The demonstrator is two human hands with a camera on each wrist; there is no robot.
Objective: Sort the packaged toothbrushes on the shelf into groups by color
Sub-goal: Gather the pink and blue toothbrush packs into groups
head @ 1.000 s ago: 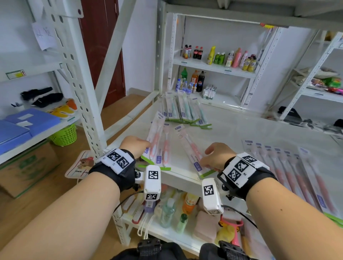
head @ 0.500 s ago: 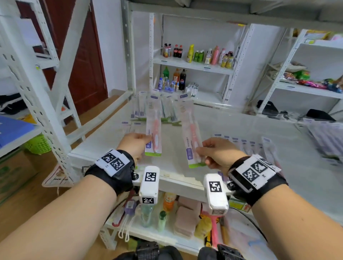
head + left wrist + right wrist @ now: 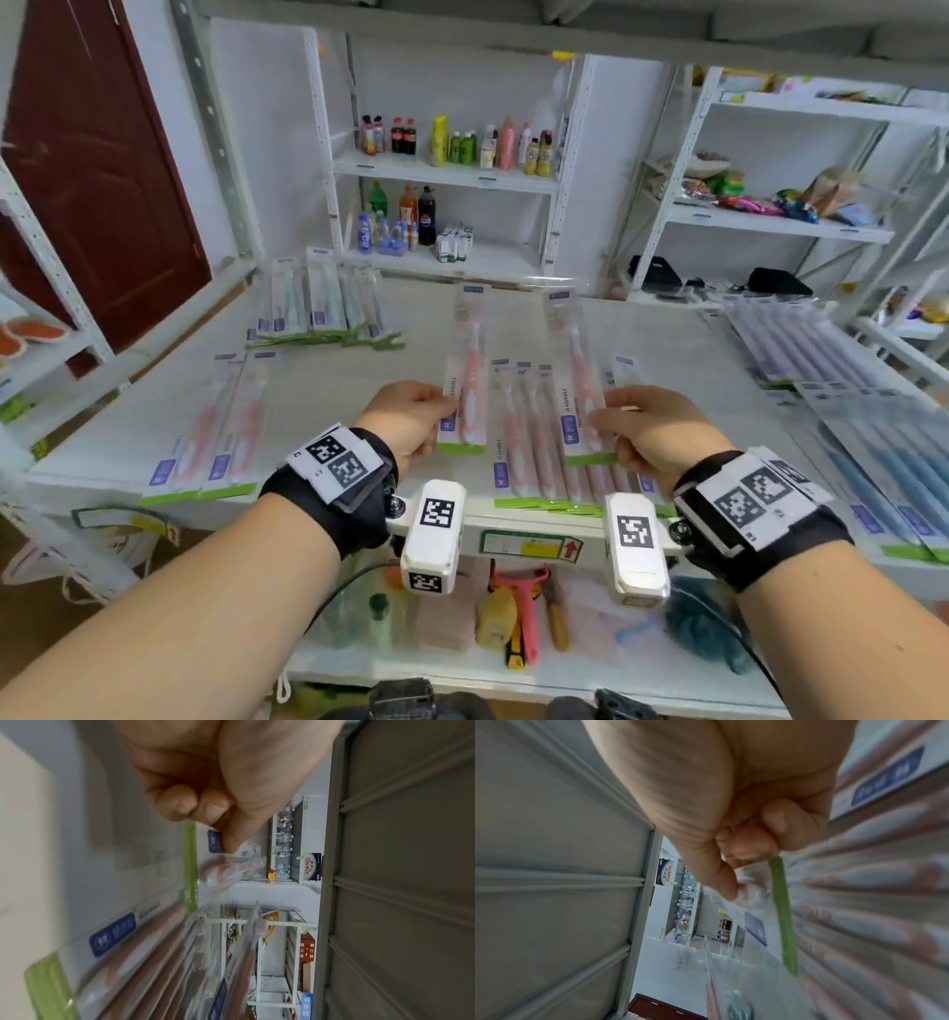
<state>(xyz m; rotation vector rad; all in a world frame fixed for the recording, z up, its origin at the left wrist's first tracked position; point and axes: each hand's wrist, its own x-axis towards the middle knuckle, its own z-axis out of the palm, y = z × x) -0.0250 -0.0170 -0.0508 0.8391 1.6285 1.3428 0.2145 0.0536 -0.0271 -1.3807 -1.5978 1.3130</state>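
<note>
While each hand pinches a pink toothbrush in clear plastic packaging by its green bottom edge, the left hand [image 3: 411,419] grip holds one pack [image 3: 464,380] above the white shelf [image 3: 334,385]; the right hand [image 3: 652,431] lifts another [image 3: 577,380] at three o'clock over the pink row [image 3: 529,452].

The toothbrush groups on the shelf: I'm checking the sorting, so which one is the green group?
The green toothbrush group at the far left of the shelf; the near-left and middle groups are pink, the right ones purple and blue.

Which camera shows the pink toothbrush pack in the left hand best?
The head view: the whole pink toothbrush pack shows, pinched by the left hand. The left wrist view shows only its blurred bottom end; the right wrist view doesn't clearly show it.
</note>
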